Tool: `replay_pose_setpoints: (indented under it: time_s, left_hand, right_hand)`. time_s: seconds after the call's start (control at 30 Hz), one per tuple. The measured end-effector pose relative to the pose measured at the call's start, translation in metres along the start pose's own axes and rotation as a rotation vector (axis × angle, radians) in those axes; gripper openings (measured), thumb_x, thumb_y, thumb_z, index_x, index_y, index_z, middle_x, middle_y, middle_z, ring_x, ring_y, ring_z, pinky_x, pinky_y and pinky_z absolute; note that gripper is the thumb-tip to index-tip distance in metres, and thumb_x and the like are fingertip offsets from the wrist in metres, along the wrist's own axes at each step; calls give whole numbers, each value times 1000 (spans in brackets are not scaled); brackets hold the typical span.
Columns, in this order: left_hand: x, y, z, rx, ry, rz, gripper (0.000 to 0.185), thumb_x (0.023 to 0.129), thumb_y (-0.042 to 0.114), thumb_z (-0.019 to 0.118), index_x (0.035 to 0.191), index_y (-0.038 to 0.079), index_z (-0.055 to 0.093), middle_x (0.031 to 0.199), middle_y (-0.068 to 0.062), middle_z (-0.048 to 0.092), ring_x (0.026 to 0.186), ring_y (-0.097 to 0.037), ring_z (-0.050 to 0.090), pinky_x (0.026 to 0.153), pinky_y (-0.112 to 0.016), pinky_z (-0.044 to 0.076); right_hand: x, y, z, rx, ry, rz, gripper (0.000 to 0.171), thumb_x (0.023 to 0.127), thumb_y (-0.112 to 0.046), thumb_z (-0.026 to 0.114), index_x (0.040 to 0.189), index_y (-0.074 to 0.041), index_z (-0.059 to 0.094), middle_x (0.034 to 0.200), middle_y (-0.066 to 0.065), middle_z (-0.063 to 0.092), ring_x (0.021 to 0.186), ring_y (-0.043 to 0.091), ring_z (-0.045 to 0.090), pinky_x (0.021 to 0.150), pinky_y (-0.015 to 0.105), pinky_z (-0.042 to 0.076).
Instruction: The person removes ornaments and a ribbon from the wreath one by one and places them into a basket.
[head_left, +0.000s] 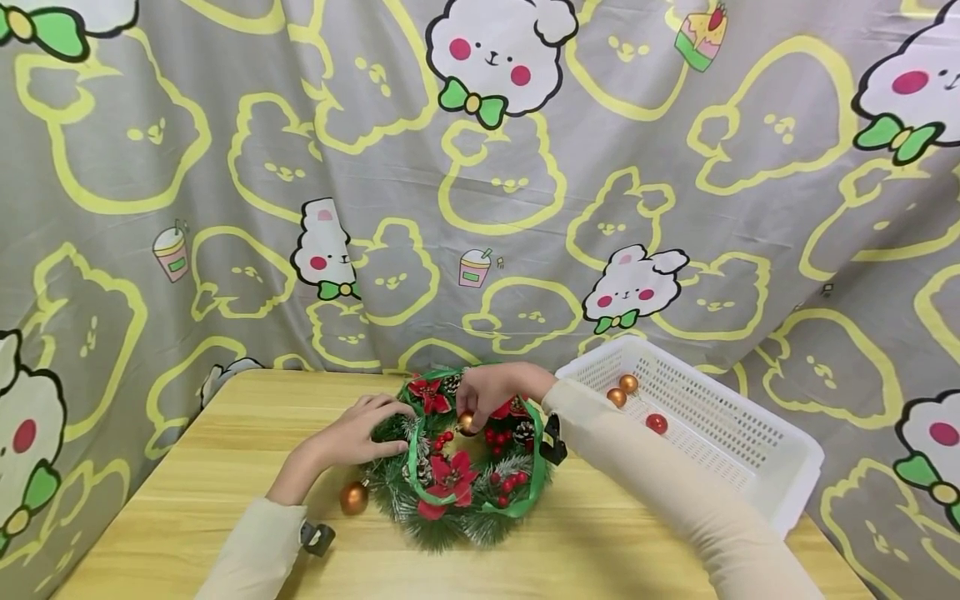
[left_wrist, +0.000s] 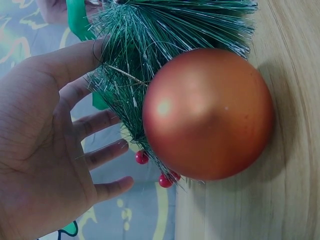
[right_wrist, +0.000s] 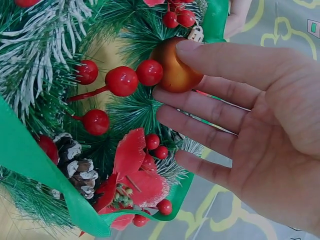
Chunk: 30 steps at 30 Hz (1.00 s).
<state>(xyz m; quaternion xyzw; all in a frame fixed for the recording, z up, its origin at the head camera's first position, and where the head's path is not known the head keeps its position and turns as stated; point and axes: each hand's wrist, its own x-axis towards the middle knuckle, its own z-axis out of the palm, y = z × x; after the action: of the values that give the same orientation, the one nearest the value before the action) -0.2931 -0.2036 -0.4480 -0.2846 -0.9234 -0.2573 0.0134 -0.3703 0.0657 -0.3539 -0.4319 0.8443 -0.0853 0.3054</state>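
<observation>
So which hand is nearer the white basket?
Right. The right hand works on the wreath beside the white basket; the left hand rests on the wreath's far side.

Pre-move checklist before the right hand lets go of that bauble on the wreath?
1. Right hand pinches the copper bauble between thumb and fingers: ok.
2. Bauble hooked on the wreath: cannot tell.
3. Left hand steadies the wreath's left side: ok.
4. Wreath flat on the table: ok.
5. Hanging bauble at the wreath's lower left attached: ok, string visible.
6. Spare baubles in the white basket: ok, three.
</observation>
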Motion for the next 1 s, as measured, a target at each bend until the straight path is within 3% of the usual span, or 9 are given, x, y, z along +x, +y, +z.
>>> replay_pose_setpoints:
  time_s: [0.17,0.33,0.6,1.0]
  left_hand:
    - [1,0,-1,4,9,10,47,96,46,68,136,24,59,142,-11,54,134,-45,43,105,-71,36]
    - [0,0,0,11,6,12,46,97,45,68,136,23,59,141,-12,55,134,-45,43,105,-71,36]
    - [0,1,1,1,7,14,46,97,42,69,136,21,60,141,-12,55,133,-45,44,105,-71,36]
    - [-1,5,-1,-1,1,11,47,97,42,69,137,19,60,141,-13,55,132,-44,44,105,-70,37]
  right_hand:
    - [-1,-1,-1,19,13,-19,24,89,0,76,112,-4,74,96,4,77,74,3,62,69,18,50]
    - [-1,-4,-1,-14,48,-24,29,88,-1,77,116,-4,72,102,5,77,85,4,66,78,19,54]
    - [2,-9,3,-73,99,-5,24,88,-7,79,111,-7,76,90,2,77,71,3,61,70,19,51]
    - [7,-16,6,-134,144,51,27,89,-12,80,114,-5,75,86,1,75,66,4,57,69,20,48]
